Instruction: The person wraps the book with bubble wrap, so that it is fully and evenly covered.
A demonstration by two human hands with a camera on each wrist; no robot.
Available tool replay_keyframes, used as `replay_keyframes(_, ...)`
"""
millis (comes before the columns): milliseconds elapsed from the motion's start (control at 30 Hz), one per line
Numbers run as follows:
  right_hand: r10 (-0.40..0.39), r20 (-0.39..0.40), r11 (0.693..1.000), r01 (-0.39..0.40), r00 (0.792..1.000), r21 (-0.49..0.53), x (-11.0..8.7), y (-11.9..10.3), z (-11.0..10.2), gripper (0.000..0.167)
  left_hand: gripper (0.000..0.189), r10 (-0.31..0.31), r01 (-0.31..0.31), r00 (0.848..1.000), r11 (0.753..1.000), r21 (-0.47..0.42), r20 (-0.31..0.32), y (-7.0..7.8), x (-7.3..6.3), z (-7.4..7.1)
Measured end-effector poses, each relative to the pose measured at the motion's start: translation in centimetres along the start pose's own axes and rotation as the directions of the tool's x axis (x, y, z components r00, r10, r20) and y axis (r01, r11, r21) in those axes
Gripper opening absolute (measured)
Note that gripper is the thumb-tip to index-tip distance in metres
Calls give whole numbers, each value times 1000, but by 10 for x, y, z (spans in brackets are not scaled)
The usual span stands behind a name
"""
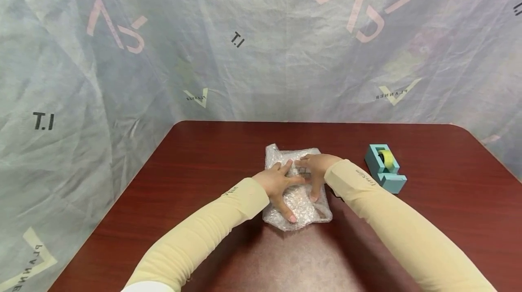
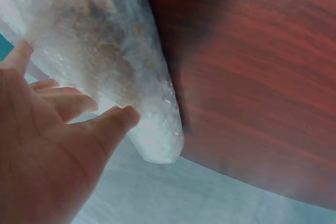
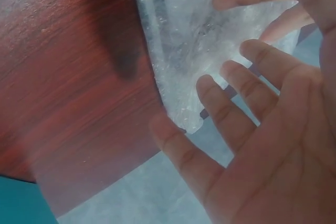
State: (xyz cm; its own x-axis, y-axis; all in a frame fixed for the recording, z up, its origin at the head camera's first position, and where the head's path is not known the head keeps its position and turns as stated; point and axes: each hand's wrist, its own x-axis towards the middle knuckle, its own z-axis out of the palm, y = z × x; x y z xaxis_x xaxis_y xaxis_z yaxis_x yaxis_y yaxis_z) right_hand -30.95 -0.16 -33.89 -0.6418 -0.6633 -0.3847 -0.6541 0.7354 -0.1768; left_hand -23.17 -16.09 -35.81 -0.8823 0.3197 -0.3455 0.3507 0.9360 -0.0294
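A bubble-wrapped package [image 1: 302, 206] lies on the table in the head view, its wrap crinkled, with a raised corner at the far left. What is inside cannot be made out. Fingers spread, my left hand [image 1: 277, 184] is over the package's left side; in the left wrist view its fingertips meet the bubble wrap [image 2: 94, 40]. From the right, my right hand [image 1: 320, 169] reaches over the far half of the package with its thumb toward the near side. The right wrist view shows the right hand's fingers [image 3: 218, 111] apart and loosely extended beside the wrap.
To the right of the package stands a teal tape dispenser [image 1: 393, 184] holding a roll of yellow tape [image 1: 386, 159]. The dark red wooden table [image 1: 204, 160] runs back to a printed grey sheet [image 1: 261, 74], which also hangs along the sides.
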Motion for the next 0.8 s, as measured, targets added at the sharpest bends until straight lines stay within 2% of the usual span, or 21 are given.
replay_keyframes(167, 5, 5, 998, -5, 1000, 60, -4, 2, 1, 113, 106, -8, 8, 1000, 1000, -10, 12, 1, -2, -3)
replay_keyframes(433, -59, -16, 997, 60, 998, 53, -10, 4, 4, 108, 106, -14, 14, 1000, 999, -39, 18, 3, -2, -2)
replay_keyframes(600, -35, -10, 988, 36, 999, 147, -18, 6, 3, 104, 104, -17, 18, 1000, 997, -74, 16, 5, -4, -3)
replay_keyframes(700, -63, -41, 981, 69, 997, 180, -23, 12, 1, 95, 104, -14, 15, 1000, 996, -90, 21, 5, -5, -4)
replay_keyframes(800, -103, -119, 974, 124, 988, 188, -27, 21, 1, 81, 104, -17, 19, 1000, 996, -91, 24, 3, -7, -5)
